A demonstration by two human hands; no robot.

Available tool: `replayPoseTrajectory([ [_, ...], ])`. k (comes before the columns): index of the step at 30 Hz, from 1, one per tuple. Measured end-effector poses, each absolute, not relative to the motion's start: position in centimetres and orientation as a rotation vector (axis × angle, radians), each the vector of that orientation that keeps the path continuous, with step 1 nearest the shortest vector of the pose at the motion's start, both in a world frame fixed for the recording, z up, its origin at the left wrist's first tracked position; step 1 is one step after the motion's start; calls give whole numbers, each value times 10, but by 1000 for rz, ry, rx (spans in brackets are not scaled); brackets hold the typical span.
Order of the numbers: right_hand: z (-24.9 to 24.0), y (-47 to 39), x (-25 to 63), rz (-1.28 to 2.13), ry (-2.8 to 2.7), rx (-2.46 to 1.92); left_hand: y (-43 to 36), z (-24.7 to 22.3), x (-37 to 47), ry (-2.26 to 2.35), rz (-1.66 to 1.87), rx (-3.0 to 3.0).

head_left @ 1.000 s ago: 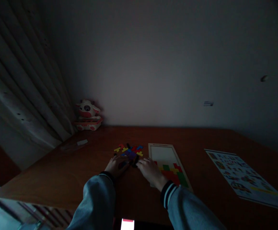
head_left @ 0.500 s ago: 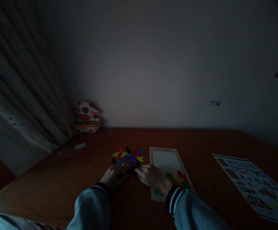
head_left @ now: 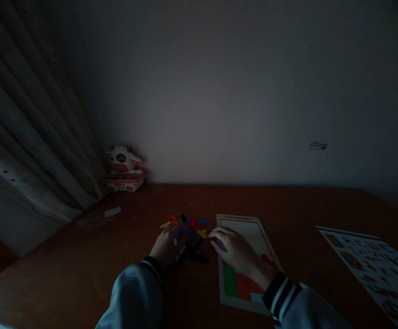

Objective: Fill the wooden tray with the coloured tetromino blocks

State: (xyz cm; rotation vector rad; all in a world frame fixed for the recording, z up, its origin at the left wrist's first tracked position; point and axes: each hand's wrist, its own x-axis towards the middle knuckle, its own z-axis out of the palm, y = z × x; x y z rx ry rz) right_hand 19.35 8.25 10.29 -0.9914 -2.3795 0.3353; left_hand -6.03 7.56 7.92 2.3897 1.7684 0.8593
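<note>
A: "Layout?"
B: "On the table (head_left: 116, 256), the part-filled board (head_left: 238, 218) is set well in from the far edge."
A: "Hands?"
B: "Right hand (head_left: 236, 251) is held over the board, fingers parted, nothing seen gripped. Left hand (head_left: 166, 244) is placed at the loose pieces (head_left: 192, 223); its grip cannot be told."
A: "Pieces?"
B: "Heaped off the board's left edge. Sorting is judged underway; one piece needs to be separated for pinching."

We see a smooth reddish-brown wooden tabletop (head_left: 123, 256) with a faint sheen, and on it a puzzle board (head_left: 222, 278) with a pale wood-look frame and a smooth, light inner surface. The cow toy (head_left: 122, 169) looks like smooth plastic, while the sleeves (head_left: 133, 292) and the folded curtain (head_left: 34, 105) show soft, matt cloth. Behind them, we find the wall (head_left: 219, 100) matt and even, and the printed sheet (head_left: 373, 265) looks flat and smooth.
</note>
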Motion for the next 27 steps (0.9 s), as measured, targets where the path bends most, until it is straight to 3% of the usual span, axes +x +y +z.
replayPoseTrajectory([
  [15, 77, 106, 275, 368, -1914, -1121, 113, 69, -20, 1683, 647, 2466],
  [27, 83, 114, 330, 775, -1793, -1413, 115, 65, -26, 1757, 709, 2498],
])
